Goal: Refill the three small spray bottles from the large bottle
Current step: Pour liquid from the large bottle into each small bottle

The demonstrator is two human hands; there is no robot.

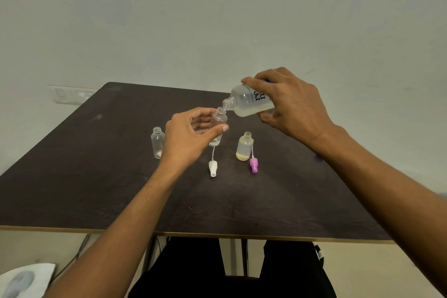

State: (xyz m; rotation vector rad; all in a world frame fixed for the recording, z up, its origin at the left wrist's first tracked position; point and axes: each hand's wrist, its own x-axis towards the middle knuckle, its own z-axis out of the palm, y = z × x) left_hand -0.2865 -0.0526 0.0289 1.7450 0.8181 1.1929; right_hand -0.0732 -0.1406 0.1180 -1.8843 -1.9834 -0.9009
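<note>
Right hand (290, 104) fingers clamp the large translucent plastic bottle (251, 101); left hand (191, 133) fingers pinch the light, tippable small clear spray bottle (219, 126) mid-body.

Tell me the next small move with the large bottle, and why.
Probably tip the large bottle slightly further with the right hand. Its open mouth sits just above the mouth of the small bottle that the left hand holds, that bottle shows only a little liquid at its bottom, and no stream is visible yet.

left hand (191, 136) pinching, right hand (291, 104) raised, tilted, gripping
</note>
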